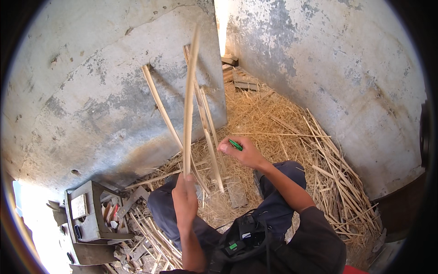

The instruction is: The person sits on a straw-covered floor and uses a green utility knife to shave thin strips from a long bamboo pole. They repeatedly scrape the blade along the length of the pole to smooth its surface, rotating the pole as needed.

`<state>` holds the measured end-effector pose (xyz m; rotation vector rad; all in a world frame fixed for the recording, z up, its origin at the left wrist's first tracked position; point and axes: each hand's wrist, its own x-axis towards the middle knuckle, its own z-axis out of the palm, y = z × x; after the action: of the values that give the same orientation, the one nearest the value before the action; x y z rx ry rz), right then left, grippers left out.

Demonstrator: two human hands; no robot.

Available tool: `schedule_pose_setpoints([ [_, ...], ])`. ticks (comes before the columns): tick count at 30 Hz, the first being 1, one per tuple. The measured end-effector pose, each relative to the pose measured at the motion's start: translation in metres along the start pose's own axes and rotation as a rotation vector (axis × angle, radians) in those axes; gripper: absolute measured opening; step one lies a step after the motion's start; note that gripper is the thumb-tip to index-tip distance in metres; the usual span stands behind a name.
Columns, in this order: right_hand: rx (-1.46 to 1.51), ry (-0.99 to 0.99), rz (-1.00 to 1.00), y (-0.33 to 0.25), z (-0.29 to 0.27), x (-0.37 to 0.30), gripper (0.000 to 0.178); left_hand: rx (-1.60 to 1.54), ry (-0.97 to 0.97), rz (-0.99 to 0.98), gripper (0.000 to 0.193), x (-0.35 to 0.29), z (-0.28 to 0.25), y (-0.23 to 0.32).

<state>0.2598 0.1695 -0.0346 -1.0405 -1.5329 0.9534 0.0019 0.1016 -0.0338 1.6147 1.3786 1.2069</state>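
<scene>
In the fingers of the left hand (185, 198), grips a long pale strip (188, 114) near its lower end, curled close around it. Holds it almost upright, long axis running up and away from the fist, tilted slightly rightward at the blurred top. In the right hand (247, 153), clasps a small green tool (235, 144) between thumb and bent fingers, with any blade too hard to make out. From these right fingertips, lies to the left across a gap, crosswise to the way the fingers point; nearer by far to the left hand, at its very grip. Beyond, propped against the grey wall (91, 91), a few leaning strips (162, 107). On the right, beside straw-like shavings (260, 114), a heap of loose strips (340, 182).
</scene>
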Motion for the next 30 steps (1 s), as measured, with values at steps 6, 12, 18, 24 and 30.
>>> schedule_pose_setpoints([
  [6, 0.141, -0.088, -0.013, -0.015, 0.015, -0.010, 0.033, 0.151, -0.127, 0.048, 0.026, -0.010, 0.016, 0.019],
  [12, 0.076, -0.192, 0.052, -0.015, 0.009, -0.011, 0.032, 0.171, -0.165, 0.044, 0.025, -0.013, 0.026, 0.019],
  [18, 0.005, -0.219, -0.020, -0.011, 0.001, -0.008, 0.019, 0.148, -0.150, 0.073, 0.030, -0.012, 0.023, 0.017],
  [24, -0.241, -0.176, -0.081, -0.011, 0.000, -0.010, 0.017, 0.182, -0.165, 0.066, 0.031, -0.010, 0.025, 0.013],
  [30, -0.438, -0.068, -0.427, -0.005, -0.001, -0.011, 0.016, 0.151, -0.236, -0.010, 0.030, -0.008, 0.013, 0.024],
])
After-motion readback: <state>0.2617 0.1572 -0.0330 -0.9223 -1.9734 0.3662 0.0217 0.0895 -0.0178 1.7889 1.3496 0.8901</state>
